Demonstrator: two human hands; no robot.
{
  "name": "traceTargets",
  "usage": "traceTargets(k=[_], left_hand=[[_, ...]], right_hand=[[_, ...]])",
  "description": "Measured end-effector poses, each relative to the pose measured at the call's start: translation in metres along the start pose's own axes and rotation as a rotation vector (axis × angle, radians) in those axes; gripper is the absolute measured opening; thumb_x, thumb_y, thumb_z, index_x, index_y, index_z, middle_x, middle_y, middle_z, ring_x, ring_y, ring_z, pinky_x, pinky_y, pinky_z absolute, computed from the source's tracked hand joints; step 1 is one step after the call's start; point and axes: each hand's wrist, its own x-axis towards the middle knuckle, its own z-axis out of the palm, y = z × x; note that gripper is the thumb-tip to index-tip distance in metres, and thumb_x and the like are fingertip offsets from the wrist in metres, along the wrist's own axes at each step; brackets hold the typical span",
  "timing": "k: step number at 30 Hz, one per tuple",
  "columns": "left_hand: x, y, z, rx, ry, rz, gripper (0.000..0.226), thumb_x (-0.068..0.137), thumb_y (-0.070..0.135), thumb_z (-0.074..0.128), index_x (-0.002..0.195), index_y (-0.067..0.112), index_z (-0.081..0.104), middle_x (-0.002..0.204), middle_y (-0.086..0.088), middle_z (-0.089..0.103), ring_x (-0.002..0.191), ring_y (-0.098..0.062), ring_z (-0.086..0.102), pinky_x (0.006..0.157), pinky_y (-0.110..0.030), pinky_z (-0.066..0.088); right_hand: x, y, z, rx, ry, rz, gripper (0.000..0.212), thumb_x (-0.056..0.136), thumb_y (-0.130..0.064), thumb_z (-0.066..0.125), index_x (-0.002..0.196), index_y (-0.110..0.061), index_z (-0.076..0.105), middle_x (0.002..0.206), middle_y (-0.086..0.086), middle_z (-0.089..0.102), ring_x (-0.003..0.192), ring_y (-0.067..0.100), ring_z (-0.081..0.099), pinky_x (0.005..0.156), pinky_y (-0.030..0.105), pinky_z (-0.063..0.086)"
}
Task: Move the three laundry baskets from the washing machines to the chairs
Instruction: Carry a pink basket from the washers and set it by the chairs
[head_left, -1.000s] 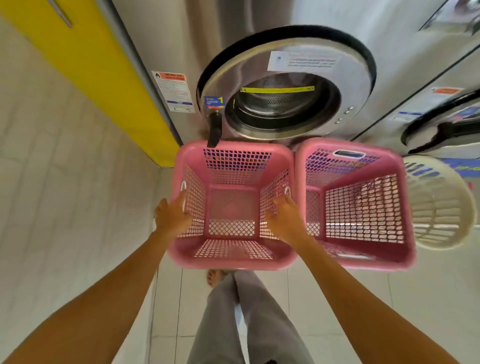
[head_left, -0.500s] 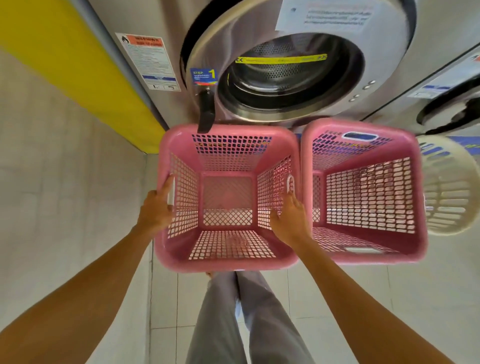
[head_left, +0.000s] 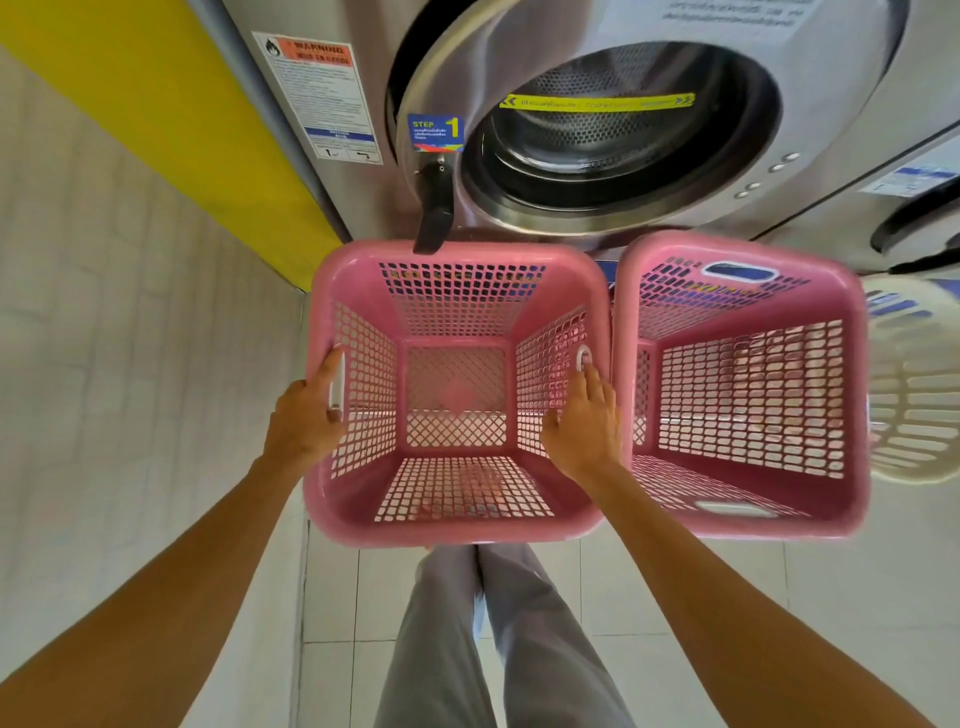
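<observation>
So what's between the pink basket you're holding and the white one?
Another pink basket, empty, in the head view. It sits right beside the held basket, and the white basket pokes out behind its far side.

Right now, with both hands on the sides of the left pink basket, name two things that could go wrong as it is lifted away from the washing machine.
1. The second pink basket sits right against the held basket; the right hand is wedged between them and may drag it.
2. The black door handle overhangs the back rim and could catch.
</observation>
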Motion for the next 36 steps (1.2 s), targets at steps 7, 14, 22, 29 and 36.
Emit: traceTargets(k=[7, 14, 22, 29, 36], left_hand=[[-0.007, -0.021, -0.008, 0.017, 0.043, -0.026, 0.082, 0.093, 0.020, 0.062, 0.156, 0.030, 0.010, 0.113, -0.020, 0.063, 0.077, -0.022, 0.063, 0.070, -0.044, 0.060], [0.001, -0.034, -0.004, -0.010, 0.033, -0.059, 0.084, 0.093, 0.018, 0.061, 0.155, 0.035, 0.008, 0.114, -0.021, 0.059, 0.083, -0.027, 0.066, 0.072, -0.046, 0.060], [0.005, -0.046, 0.006, -0.097, 0.083, -0.108, 0.083, 0.092, 0.013, 0.062, 0.154, 0.037, 0.013, 0.118, -0.021, 0.049, 0.095, -0.033, 0.063, 0.074, -0.045, 0.059], [-0.017, -0.053, 0.001, -0.015, 0.094, -0.200, 0.082, 0.092, 0.018, 0.062, 0.153, 0.039, 0.013, 0.117, -0.018, 0.054, 0.094, -0.032, 0.064, 0.074, -0.044, 0.060], [-0.103, -0.062, -0.008, -0.033, 0.106, -0.380, 0.079, 0.091, 0.027, 0.061, 0.152, 0.041, 0.013, 0.118, -0.013, 0.059, 0.096, -0.030, 0.067, 0.074, -0.045, 0.061]], right_hand=[[0.006, -0.010, 0.007, -0.029, 0.129, -0.085, 0.075, 0.080, -0.014, 0.063, 0.149, -0.008, 0.034, 0.157, 0.014, 0.034, 0.140, 0.037, 0.034, 0.117, 0.049, 0.028], [0.014, -0.016, 0.015, -0.042, 0.094, -0.021, 0.092, 0.079, -0.009, 0.065, 0.157, -0.019, 0.017, 0.163, 0.021, 0.014, 0.144, 0.046, 0.022, 0.116, 0.058, 0.029], [0.029, -0.017, 0.022, 0.104, 0.080, 0.041, 0.108, 0.081, 0.006, 0.059, 0.159, -0.041, 0.000, 0.149, 0.016, 0.036, 0.116, 0.033, 0.052, 0.088, 0.047, 0.055], [0.031, -0.014, 0.019, 0.158, 0.032, -0.058, 0.113, 0.078, 0.008, 0.062, 0.158, -0.043, 0.001, 0.140, 0.009, 0.048, 0.118, 0.029, 0.051, 0.086, 0.047, 0.056], [-0.004, -0.039, 0.001, 0.149, 0.018, -0.197, 0.101, 0.080, 0.013, 0.053, 0.158, -0.039, 0.015, 0.129, 0.012, 0.057, 0.114, 0.036, 0.056, 0.077, 0.047, 0.054]])
